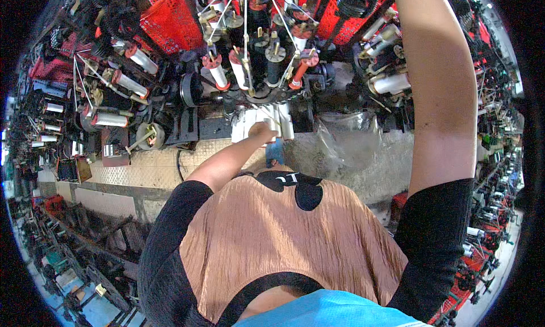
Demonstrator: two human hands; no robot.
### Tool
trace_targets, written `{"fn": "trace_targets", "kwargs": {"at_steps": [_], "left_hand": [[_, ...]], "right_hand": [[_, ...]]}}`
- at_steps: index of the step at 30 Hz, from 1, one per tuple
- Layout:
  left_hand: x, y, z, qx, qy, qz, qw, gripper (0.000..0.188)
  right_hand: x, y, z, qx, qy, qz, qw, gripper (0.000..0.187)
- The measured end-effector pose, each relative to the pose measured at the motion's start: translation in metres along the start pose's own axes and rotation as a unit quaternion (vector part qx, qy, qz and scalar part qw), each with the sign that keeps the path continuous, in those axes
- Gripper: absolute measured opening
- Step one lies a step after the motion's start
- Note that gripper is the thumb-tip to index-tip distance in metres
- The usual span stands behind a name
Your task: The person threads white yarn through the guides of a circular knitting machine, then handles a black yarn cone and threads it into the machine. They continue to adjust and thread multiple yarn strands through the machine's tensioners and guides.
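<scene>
My left hand (pixel 262 132) reaches forward at the middle, its fingers curled and closed on one of several white bobbins (pixel 241 122) lying side by side. Part of that bobbin is hidden behind the fingers. My right arm (pixel 445 94) stretches far up on the right and leaves the picture at the top, so the right hand is out of view. Just beyond the white bobbins stands a braiding machine with upright carriers, holding white spools (pixel 217 72) and a red spool (pixel 299 76). White strands (pixel 246 31) run upward from them and draw together toward the top edge.
Red perforated plastic panels (pixel 170 21) stand behind the machine. More spools (pixel 130 84) sit on a neighbouring machine at the left, others (pixel 392 84) at the right near my arm. Clear plastic sheeting (pixel 349 136) lies right of the bobbins. Patterned metal flooring (pixel 142 173) shows at left.
</scene>
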State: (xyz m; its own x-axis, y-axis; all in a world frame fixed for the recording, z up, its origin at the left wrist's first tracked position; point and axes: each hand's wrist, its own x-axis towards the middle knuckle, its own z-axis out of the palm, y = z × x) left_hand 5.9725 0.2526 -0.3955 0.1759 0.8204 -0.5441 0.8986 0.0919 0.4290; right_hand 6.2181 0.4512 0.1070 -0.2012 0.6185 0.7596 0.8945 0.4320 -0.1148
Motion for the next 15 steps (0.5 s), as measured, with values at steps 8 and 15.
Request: {"fn": "trace_targets", "kwargs": {"at_steps": [8,15], "left_hand": [[-0.071,-0.041,-0.120,-0.158,-0.140,-0.007,0.978,0.053],[-0.202,-0.036,-0.200,-0.522,-0.134,0.084,0.838,0.043]], "right_hand": [[-0.077,-0.066,-0.018,0.150,0.088,-0.057,0.983,0.032],[-0.244,-0.105,-0.005,0.520,-0.301,0.372,0.707,0.039]]}}
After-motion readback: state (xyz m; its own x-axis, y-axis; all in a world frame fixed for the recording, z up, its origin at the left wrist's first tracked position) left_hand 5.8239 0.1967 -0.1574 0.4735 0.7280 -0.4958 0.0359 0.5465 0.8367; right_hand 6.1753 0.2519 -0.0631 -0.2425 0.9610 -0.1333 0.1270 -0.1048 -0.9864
